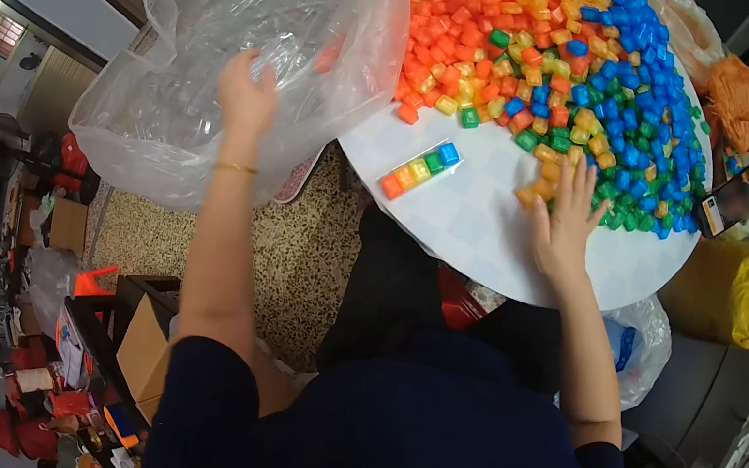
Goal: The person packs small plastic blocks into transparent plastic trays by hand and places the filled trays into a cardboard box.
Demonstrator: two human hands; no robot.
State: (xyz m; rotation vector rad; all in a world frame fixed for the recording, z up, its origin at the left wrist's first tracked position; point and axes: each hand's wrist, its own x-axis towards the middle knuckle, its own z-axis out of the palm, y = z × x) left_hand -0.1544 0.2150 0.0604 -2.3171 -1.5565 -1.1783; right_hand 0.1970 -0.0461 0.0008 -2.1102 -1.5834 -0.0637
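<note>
My left hand (pixel 247 98) reaches into a big clear plastic bag (pixel 110 138). Its fingers look slightly curled and apart, over a heap of transparent plastic cases (pixel 281 53). Flat on the round white table (pixel 463 233), my right hand (pixel 568 221) has its fingers stretched out beside yellow-orange translucent cubes (pixel 536 193) at the edge of the pile. Between the hands lies one filled clear case (pixel 420 170), holding a row of coloured cubes running from red-orange through yellow and green to blue.
Red-orange cubes (pixel 434 43), blue cubes (pixel 645 42) and green cubes (pixel 629 201) spread across the table's far side. A phone (pixel 730 202) stands at the right edge. Beyond it are a yellow bag (pixel 747 293) and an orange bag (pixel 735 100). An open cardboard box (pixel 144 349) sits lower left.
</note>
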